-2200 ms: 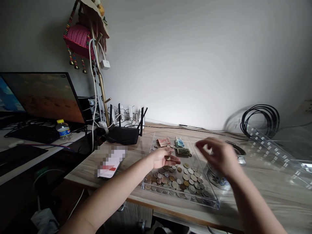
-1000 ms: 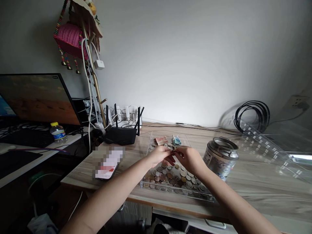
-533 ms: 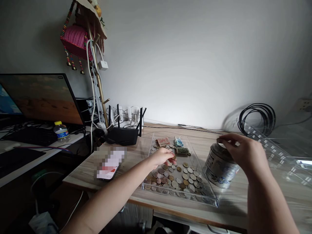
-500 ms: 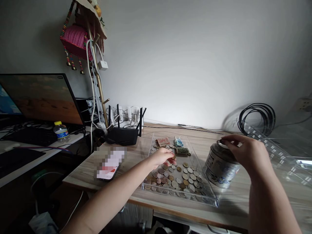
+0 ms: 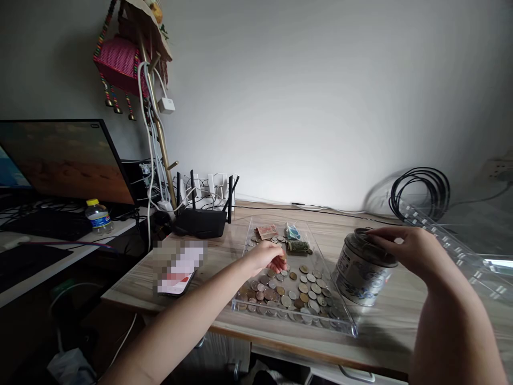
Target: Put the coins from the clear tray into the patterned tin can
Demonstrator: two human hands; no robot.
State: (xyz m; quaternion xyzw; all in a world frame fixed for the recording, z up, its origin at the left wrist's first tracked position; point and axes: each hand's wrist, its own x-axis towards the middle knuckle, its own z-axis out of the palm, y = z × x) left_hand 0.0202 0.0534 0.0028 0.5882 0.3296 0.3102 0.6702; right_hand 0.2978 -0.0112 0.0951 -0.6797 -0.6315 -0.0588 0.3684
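**Q:** State of the right hand?
**A:** Half closed, fingertips drawn together on the lid of the tin. Whether they pinch anything cannot be told.

**Q:** And the left hand?
**A:** Fingers curled down over the coins in the clear tray. Its grasp is not discernible.

**Q:** The tin?
**A:** Round, printed, metal-lidded. It stands on the desk, just right of the tray.
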